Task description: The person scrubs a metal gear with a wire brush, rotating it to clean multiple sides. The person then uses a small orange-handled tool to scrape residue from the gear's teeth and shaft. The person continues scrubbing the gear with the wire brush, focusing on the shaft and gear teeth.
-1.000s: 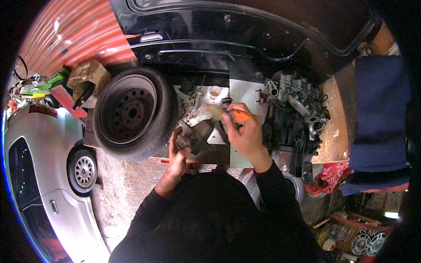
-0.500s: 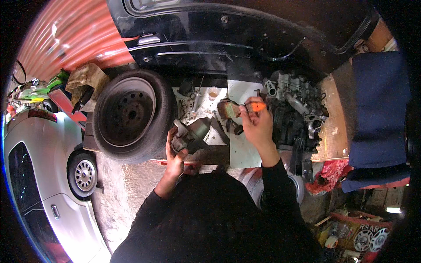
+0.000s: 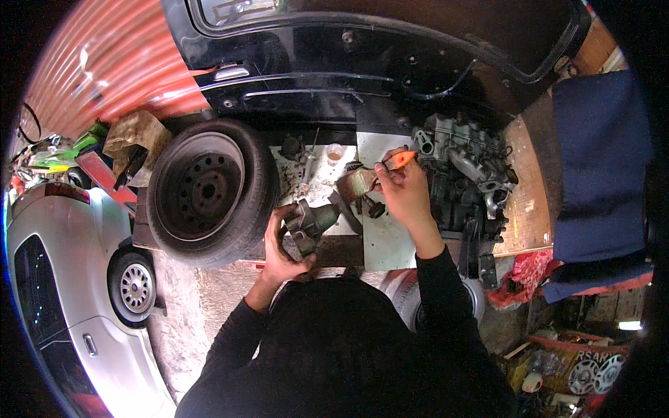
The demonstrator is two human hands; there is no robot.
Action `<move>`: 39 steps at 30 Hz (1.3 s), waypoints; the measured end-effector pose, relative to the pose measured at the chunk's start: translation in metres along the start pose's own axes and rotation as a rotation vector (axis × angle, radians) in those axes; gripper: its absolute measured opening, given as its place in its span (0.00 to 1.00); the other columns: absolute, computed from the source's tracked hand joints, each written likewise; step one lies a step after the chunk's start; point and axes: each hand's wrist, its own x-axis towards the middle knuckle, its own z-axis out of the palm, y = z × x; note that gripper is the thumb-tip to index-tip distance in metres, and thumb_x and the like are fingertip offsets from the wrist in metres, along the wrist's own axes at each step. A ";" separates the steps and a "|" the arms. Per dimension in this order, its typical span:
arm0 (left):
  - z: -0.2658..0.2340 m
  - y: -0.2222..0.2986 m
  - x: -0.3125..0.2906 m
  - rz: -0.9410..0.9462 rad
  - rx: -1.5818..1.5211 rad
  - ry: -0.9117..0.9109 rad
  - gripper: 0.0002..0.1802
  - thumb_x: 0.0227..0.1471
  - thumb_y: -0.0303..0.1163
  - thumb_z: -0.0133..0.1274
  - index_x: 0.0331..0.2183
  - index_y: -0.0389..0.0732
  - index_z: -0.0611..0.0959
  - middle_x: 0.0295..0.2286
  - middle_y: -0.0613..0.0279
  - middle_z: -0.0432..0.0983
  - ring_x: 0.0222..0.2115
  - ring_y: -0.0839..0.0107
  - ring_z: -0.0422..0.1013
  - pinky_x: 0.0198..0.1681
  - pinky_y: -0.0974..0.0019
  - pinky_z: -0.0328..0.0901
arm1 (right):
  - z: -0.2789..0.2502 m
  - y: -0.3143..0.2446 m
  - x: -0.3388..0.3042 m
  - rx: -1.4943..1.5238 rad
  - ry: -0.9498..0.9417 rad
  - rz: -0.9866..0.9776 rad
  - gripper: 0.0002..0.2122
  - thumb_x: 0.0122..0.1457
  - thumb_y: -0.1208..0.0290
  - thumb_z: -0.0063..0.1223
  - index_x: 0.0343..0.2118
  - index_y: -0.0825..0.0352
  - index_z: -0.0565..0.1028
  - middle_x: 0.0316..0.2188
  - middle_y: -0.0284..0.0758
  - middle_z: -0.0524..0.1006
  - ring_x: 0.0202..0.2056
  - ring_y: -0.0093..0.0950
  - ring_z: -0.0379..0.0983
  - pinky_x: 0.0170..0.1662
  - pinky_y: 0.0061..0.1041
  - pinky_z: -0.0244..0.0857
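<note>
Fingers and thumb of the left hand (image 3: 282, 254) curved around a grey-green metal housing (image 3: 315, 224), holding it above the near edge of the workbench (image 3: 341, 249), just right of a tyre on a dark steel wheel (image 3: 209, 191). The right hand (image 3: 404, 191) had a narrow grip on a flat brush (image 3: 355, 182), its orange handle end (image 3: 403, 159) rising past the fingers and its wide head pointing left, near the housing but apart from it. Farther back on the bench stood a clear cup (image 3: 334, 153) with brownish contents, with a slim metal tool (image 3: 307, 167) to its left. An engine (image 3: 467, 167) lay to the right of the right hand, and a black vehicle panel (image 3: 300, 59) spanned the far side.
</note>
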 end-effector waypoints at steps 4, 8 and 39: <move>0.032 -0.015 -0.012 -0.423 -0.614 0.418 0.43 0.43 0.55 0.57 0.54 0.36 0.68 0.51 0.54 0.68 0.53 0.57 0.65 0.60 0.51 0.57 | 0.009 -0.024 -0.012 0.590 0.001 0.053 0.08 0.62 0.74 0.54 0.40 0.69 0.69 0.29 0.35 0.78 0.28 0.21 0.78 0.30 0.20 0.73; 0.029 -0.003 0.008 -0.764 -1.335 0.484 0.42 0.44 0.65 0.50 0.53 0.45 0.73 0.49 0.60 0.71 0.51 0.56 0.66 0.55 0.49 0.60 | 0.017 -0.037 -0.033 0.550 -0.044 -0.077 0.08 0.59 0.75 0.56 0.39 0.70 0.71 0.29 0.35 0.78 0.30 0.23 0.79 0.32 0.21 0.73; 0.049 0.047 0.040 -0.965 -1.579 -0.012 0.34 0.52 0.60 0.48 0.51 0.44 0.75 0.39 0.50 0.74 0.34 0.57 0.71 0.33 0.58 0.69 | -0.049 0.006 -0.023 0.225 0.312 -0.427 0.08 0.53 0.78 0.61 0.36 0.69 0.76 0.34 0.36 0.79 0.33 0.30 0.77 0.40 0.25 0.70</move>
